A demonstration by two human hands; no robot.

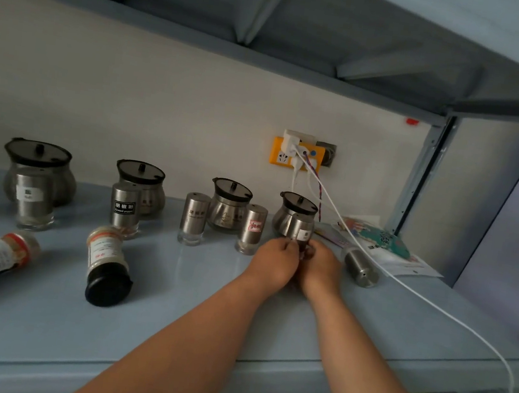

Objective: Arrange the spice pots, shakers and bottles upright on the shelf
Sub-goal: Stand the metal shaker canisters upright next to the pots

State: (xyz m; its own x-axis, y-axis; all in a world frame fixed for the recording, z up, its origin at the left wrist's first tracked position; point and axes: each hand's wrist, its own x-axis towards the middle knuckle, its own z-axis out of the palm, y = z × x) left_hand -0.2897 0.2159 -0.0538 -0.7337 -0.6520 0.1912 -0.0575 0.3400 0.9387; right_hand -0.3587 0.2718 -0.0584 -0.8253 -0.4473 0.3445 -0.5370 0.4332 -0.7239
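The left grip [274, 259] and right grip [321, 267] curl round the lower part of a steel shaker [302, 231], one on each side. It stands upright on the shelf [202, 320] between them, just in front of the rightmost lidded pot [296, 205].

four lidded pots [230, 205] and steel shakers [124, 208] stand upright; two bottles [107, 262] and one shaker [361, 267] lie toppled.

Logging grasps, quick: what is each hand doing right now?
Left hand: closed, pinching the steel shaker near its base.
Right hand: closed, gripping the same shaker's base.
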